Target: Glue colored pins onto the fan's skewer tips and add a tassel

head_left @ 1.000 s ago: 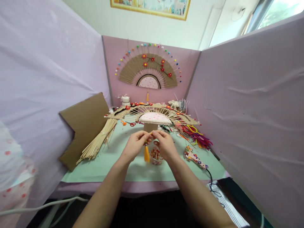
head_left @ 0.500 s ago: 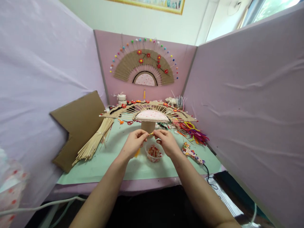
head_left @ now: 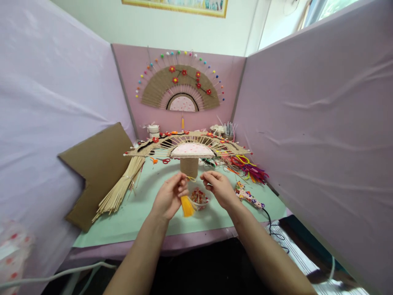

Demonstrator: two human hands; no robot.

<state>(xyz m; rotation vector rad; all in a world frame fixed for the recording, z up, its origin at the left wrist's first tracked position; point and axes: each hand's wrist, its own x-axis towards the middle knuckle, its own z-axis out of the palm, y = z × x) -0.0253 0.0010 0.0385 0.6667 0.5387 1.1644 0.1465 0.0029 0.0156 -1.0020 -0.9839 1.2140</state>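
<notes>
A yellow tassel (head_left: 187,206) hangs below my left hand (head_left: 170,196), whose fingertips pinch its thin cord. The cord's loop (head_left: 191,179) sticks out to the right of those fingertips. My right hand (head_left: 218,186) is closed in a pinch just right of the loop, apart from it; whether something small is in its fingers I cannot make out. Below and between the hands is a clear round tub of red and pale beads (head_left: 199,197). Behind them a decorated fan (head_left: 193,150) with stick ribs and red flowers lies raised on a brown cylinder (head_left: 189,167).
A bundle of thin sticks (head_left: 119,192) and a cardboard piece (head_left: 95,164) are at left. To the right lie a patterned glue gun (head_left: 249,196) with a black cord and coloured pipe cleaners (head_left: 250,169). Red-handled scissors (head_left: 166,161) lie behind. Another fan (head_left: 181,88) hangs on the back panel.
My hands have moved apart slightly, and the cord that ran between both is now a loop at my left fingertips. The tassel shows more fully. The view has shifted a little.
</notes>
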